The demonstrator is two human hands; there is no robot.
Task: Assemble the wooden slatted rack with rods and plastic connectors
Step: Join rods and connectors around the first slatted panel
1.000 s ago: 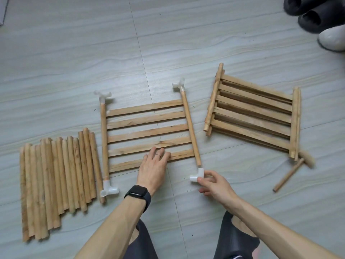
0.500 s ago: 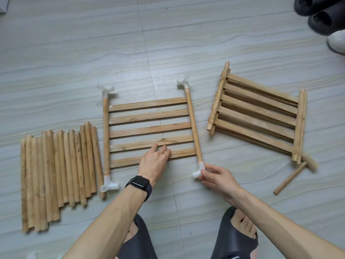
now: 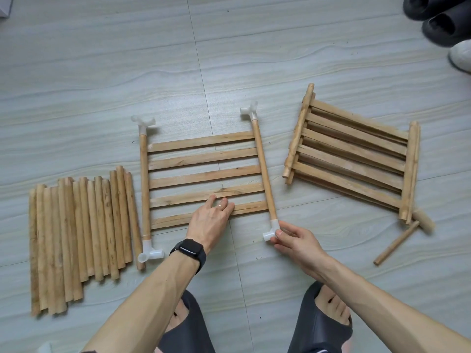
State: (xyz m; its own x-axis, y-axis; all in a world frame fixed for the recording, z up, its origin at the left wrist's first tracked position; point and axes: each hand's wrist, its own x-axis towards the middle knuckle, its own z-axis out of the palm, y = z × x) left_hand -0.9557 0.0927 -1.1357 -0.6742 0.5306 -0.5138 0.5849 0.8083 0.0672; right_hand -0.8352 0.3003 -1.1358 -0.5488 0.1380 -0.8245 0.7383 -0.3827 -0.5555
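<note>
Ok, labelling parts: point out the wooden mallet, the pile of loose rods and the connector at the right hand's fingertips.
wooden mallet (image 3: 396, 243): head view, middle of its handle.
pile of loose rods (image 3: 76, 238): head view, a middle rod.
white plastic connector (image 3: 270, 233): head view, its near socket.

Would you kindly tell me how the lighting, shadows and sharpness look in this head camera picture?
Head view: soft, even light, no glare on the floor; faint shadows beside the far-left connector and the mallet. Head view: sharp throughout, no motion blur on the left hand or on the right hand pinching the near-right connector.
</note>
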